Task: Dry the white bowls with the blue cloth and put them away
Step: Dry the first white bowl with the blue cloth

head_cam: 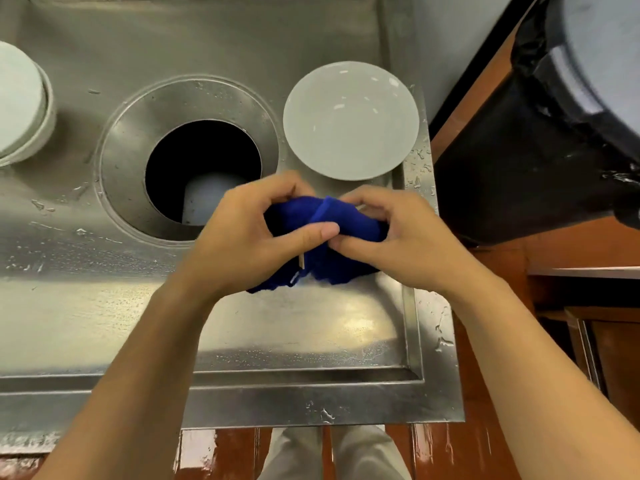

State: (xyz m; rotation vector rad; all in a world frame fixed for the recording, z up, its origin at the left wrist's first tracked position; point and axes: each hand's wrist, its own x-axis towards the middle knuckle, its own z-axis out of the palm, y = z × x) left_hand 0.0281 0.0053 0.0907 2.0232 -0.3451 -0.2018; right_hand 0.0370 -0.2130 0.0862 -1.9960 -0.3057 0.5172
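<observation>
A blue cloth (332, 220) is bunched between both hands over the steel counter. My left hand (252, 233) grips its left side, thumb across the front. My right hand (391, 233) pinches its right side. Just beyond the hands a white bowl (349, 123) stands upright on the counter with a few water drops inside. At the far left edge a stack of white bowls (20, 109) is partly cut off by the frame.
A round opening (202, 168) in the wet steel counter (104, 306) lies left of the hands, with something pale inside it. A black bin with a liner (540, 150) stands to the right. Red-brown floor tiles (485, 445) and my legs show below.
</observation>
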